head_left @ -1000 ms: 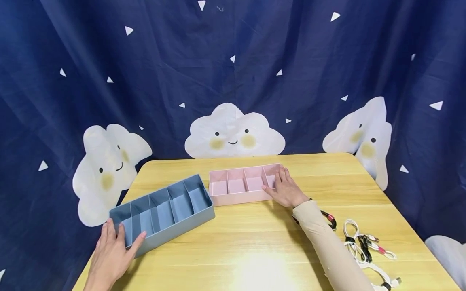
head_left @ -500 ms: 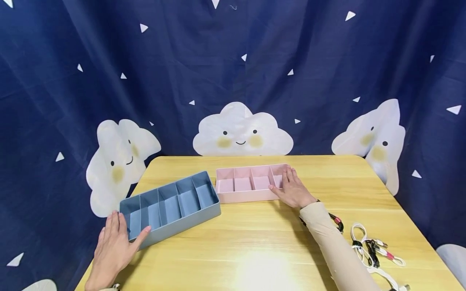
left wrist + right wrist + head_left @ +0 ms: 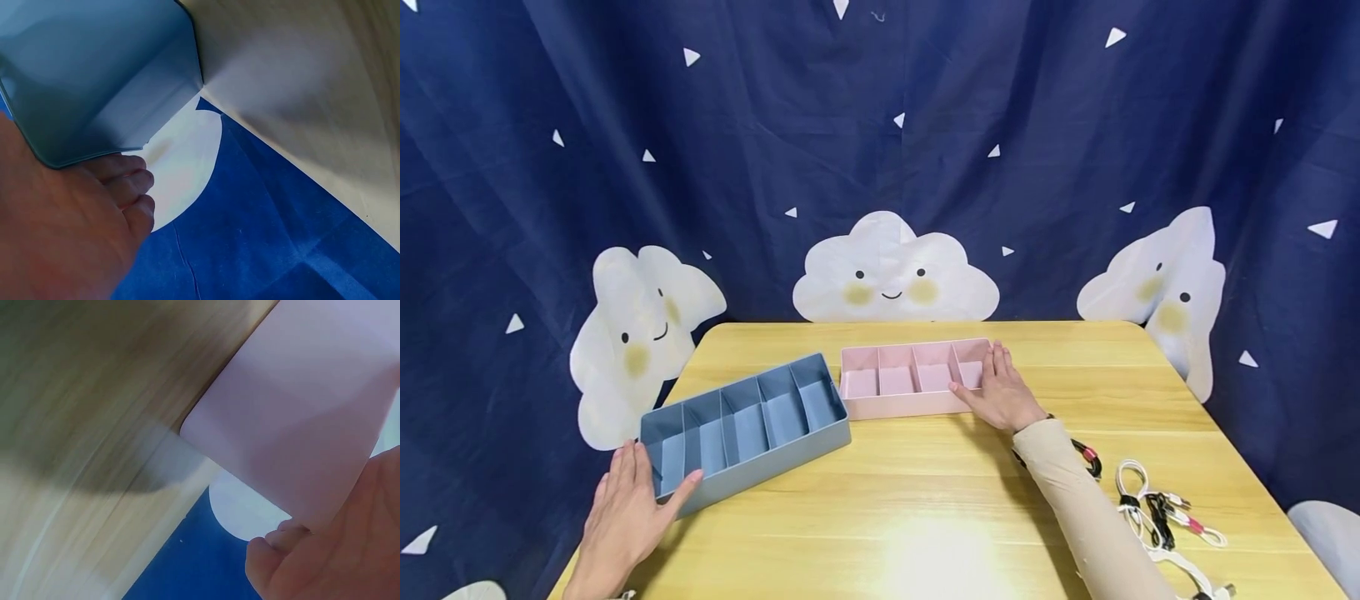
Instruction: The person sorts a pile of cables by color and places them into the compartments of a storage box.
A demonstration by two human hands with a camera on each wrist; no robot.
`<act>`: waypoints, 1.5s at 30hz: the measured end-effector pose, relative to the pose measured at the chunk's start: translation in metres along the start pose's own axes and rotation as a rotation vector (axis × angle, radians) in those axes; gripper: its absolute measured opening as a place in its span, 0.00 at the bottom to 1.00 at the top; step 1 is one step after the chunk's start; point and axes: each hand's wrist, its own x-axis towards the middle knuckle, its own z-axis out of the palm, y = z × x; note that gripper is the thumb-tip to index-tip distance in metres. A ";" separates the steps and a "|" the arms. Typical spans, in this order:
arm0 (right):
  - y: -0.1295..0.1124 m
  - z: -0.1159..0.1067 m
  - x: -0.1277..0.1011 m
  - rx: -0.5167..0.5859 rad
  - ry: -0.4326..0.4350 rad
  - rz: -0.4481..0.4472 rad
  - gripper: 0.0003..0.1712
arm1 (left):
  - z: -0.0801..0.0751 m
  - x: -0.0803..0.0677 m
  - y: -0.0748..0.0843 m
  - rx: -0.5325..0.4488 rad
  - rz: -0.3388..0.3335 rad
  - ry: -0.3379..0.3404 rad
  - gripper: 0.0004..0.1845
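A blue organizer box [image 3: 747, 429] with several compartments lies slanted on the left of the table in the head view. My left hand [image 3: 628, 508] is at its near left end, fingers extended along the end wall and thumb by the front wall. The left wrist view shows the palm [image 3: 69, 219] against the box's end wall [image 3: 106, 81]. Farther back, a pink organizer box [image 3: 917, 406] also has several compartments. At its right end rests my right hand [image 3: 1002, 396], thumb over the front rim. The right wrist view has that hand [image 3: 337, 550] touching the pink end wall [image 3: 281, 412].
Bundled white cables [image 3: 1138, 517] lie at the table's right side, with a black cable [image 3: 1160, 521] among them. Another black cable [image 3: 1088, 458] with a red band is partly behind the right sleeve [image 3: 1075, 500]. A blue cloud-patterned curtain [image 3: 880, 125] hangs behind the wooden table [image 3: 887, 492].
The whole head view has shifted slightly from camera movement. Both hands stay at the ends of their boxes, and the boxes show little or no movement on the table.
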 end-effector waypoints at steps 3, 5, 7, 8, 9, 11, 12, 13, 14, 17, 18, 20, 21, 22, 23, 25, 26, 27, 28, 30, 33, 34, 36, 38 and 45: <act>0.002 0.000 0.000 -0.002 0.001 0.010 0.64 | 0.001 0.002 -0.001 -0.005 0.005 -0.007 0.61; 0.003 0.000 0.000 -0.013 0.004 0.007 0.64 | 0.001 0.004 -0.001 -0.001 0.015 0.005 0.61; 0.003 0.000 0.000 -0.016 0.005 0.000 0.63 | 0.001 0.006 -0.003 0.004 0.022 0.015 0.61; 0.003 0.000 0.000 -0.018 0.004 0.000 0.63 | 0.001 0.006 -0.003 0.005 0.028 0.018 0.61; 0.003 0.000 0.000 -0.022 0.004 -0.001 0.63 | 0.000 0.007 -0.004 0.005 0.033 0.019 0.61; 0.003 0.000 0.000 -0.027 0.006 -0.002 0.63 | 0.000 0.009 -0.005 0.003 0.043 0.018 0.60; 0.003 0.000 -0.001 -0.026 0.008 -0.002 0.63 | 0.000 0.010 -0.006 0.002 0.049 0.016 0.60; 0.003 0.000 -0.001 -0.027 0.011 -0.004 0.63 | 0.000 0.011 -0.006 0.001 0.056 0.018 0.60; 0.003 0.000 -0.001 -0.027 0.013 -0.005 0.62 | 0.000 0.012 -0.007 0.000 0.061 0.015 0.59; 0.004 -0.001 -0.003 -0.016 0.017 -0.007 0.62 | 0.000 0.015 -0.007 -0.007 0.065 -0.004 0.59; 0.005 -0.001 -0.003 -0.013 0.017 -0.008 0.62 | 0.000 0.016 -0.007 -0.009 0.064 -0.014 0.59; 0.006 -0.002 -0.004 -0.009 0.016 -0.010 0.62 | 0.000 0.017 -0.007 -0.013 0.063 -0.028 0.60; 0.006 -0.002 -0.005 -0.007 0.015 -0.011 0.62 | 0.000 0.018 -0.007 -0.015 0.064 -0.027 0.60; 0.007 -0.002 -0.005 -0.005 0.014 -0.012 0.62 | 0.001 0.019 -0.007 -0.016 0.068 -0.025 0.59; 0.007 -0.002 -0.006 -0.004 0.013 -0.013 0.62 | 0.001 0.020 -0.007 -0.019 0.072 -0.023 0.59; 0.008 -0.003 -0.007 -0.001 0.016 -0.013 0.62 | 0.002 0.022 -0.007 -0.023 0.085 -0.009 0.59; 0.008 -0.003 -0.007 0.000 0.019 -0.013 0.61 | 0.002 0.023 -0.008 -0.024 0.094 0.000 0.58; 0.009 -0.004 -0.008 -0.001 0.021 -0.013 0.61 | 0.002 0.025 -0.008 -0.027 0.101 0.003 0.58; 0.009 -0.004 -0.008 -0.001 0.024 -0.013 0.61 | 0.003 0.026 -0.008 -0.030 0.108 0.000 0.58; 0.010 -0.005 -0.009 -0.004 0.030 -0.014 0.61 | 0.003 0.028 -0.008 -0.034 0.118 -0.003 0.58; 0.012 -0.006 -0.010 -0.004 0.033 -0.011 0.61 | 0.004 0.031 -0.007 -0.044 0.133 -0.006 0.57; 0.013 -0.006 -0.011 -0.002 0.035 -0.011 0.61 | 0.004 0.031 -0.006 -0.047 0.137 -0.007 0.57; 0.014 -0.007 -0.012 -0.002 0.039 -0.010 0.61 | 0.004 0.033 -0.005 -0.057 0.143 -0.006 0.57; 0.016 -0.007 -0.013 0.000 0.042 -0.009 0.61 | 0.005 0.035 -0.005 -0.065 0.150 -0.008 0.57; 0.022 -0.007 -0.015 -0.003 0.048 -0.001 0.62 | 0.006 0.047 -0.004 -0.062 0.160 -0.062 0.58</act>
